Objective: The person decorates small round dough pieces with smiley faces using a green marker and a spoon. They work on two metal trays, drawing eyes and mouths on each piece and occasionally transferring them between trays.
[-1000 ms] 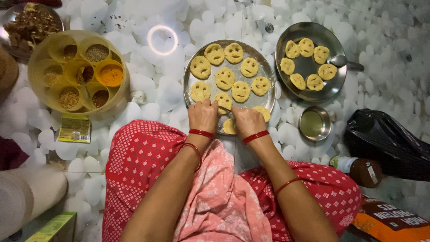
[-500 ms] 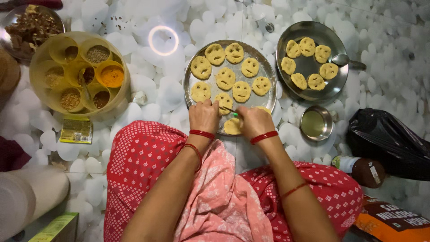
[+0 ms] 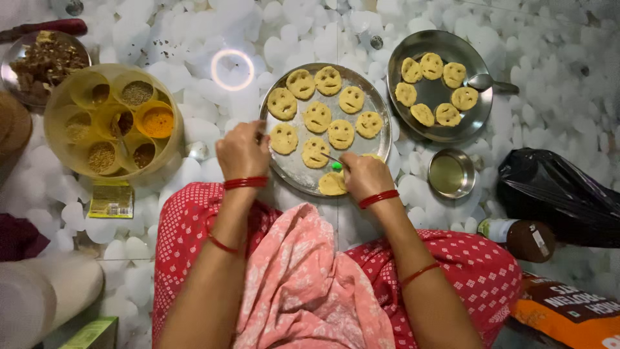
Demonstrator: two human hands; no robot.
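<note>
Round steel tray sits ahead of both hands, carrying nine smiley dough discs; six more on the steel plate beyond the right. Left hand pinches the tray's rim. Right hand grips a thin green-tipped tool over the near disc — press hard and soft dough could tear.
</note>
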